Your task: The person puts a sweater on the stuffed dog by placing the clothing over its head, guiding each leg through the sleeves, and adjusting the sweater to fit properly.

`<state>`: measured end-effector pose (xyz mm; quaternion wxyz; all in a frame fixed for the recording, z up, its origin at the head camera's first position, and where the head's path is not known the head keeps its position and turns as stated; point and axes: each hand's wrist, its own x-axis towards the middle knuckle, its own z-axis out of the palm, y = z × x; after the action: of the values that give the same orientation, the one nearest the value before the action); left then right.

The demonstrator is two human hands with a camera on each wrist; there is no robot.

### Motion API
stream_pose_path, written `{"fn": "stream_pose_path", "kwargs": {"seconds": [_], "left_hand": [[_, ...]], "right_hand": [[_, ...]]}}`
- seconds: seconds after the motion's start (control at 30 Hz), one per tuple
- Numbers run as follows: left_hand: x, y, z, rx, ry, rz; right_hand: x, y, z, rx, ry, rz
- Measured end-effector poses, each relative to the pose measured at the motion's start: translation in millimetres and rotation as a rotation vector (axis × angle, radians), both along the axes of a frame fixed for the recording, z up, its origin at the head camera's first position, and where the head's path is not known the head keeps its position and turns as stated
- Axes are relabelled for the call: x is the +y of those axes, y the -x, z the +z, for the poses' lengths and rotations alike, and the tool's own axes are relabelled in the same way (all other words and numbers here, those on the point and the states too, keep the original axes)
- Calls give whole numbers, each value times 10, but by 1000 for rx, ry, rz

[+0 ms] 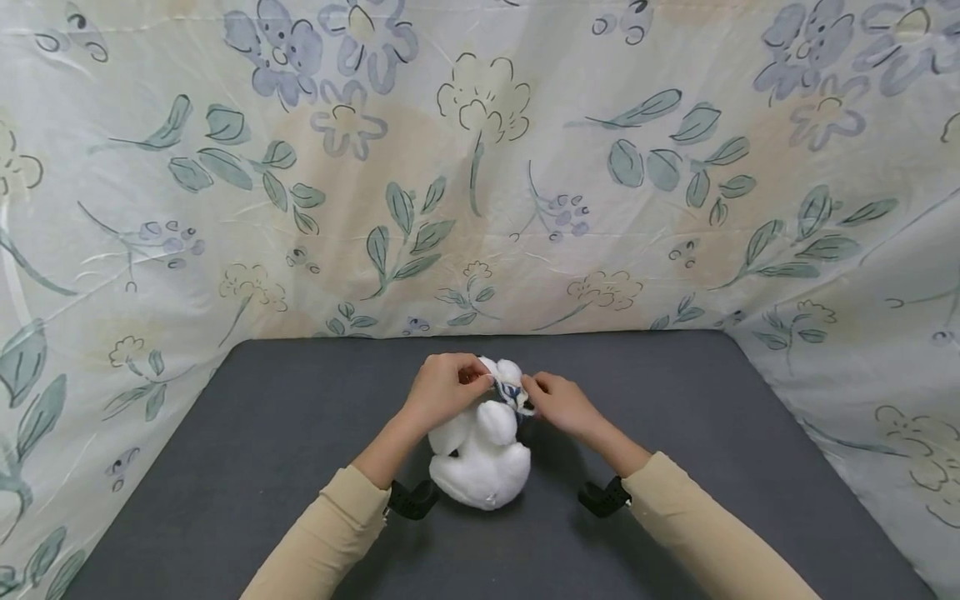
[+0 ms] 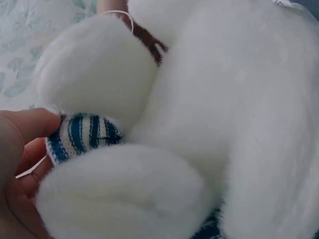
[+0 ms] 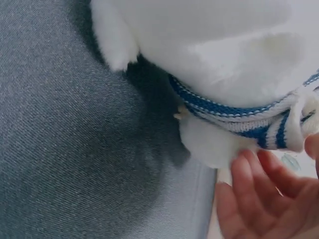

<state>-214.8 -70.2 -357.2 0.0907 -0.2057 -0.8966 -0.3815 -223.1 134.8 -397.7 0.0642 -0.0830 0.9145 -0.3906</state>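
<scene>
Dark grey table top point(image 1: 285, 467), pale floral sheet point(image 1: 480, 208) draped behind and along both sides, soft even light

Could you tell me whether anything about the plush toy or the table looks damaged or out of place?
Nothing stands out. The white plush toy lies intact on the grey table, and both hands work at its blue-striped scarf.

Soft, even light fills the room with no glare, leaving faint shadows under the plush toy point(image 1: 480, 450) on the table point(image 1: 262, 467), while both wrist views are close and blurred.
</scene>
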Motion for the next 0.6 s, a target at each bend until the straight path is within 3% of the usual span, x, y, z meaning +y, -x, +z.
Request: {"fn": "stream_pose_path", "kwargs": {"seconds": [0.2, 0.37, 0.47, 0.6], "left_hand": [[2, -16, 20, 22, -41, 49], [6, -30, 44, 53, -68, 56], [9, -34, 48, 65, -76, 63], [14, -48, 54, 70, -87, 64]], "right_hand": [[-5, -64, 117, 273, 26, -38], [-82, -192, 240, 472, 52, 23], [-147, -273, 285, 531, 44, 97], [-213, -330, 274, 544, 5, 152]]}}
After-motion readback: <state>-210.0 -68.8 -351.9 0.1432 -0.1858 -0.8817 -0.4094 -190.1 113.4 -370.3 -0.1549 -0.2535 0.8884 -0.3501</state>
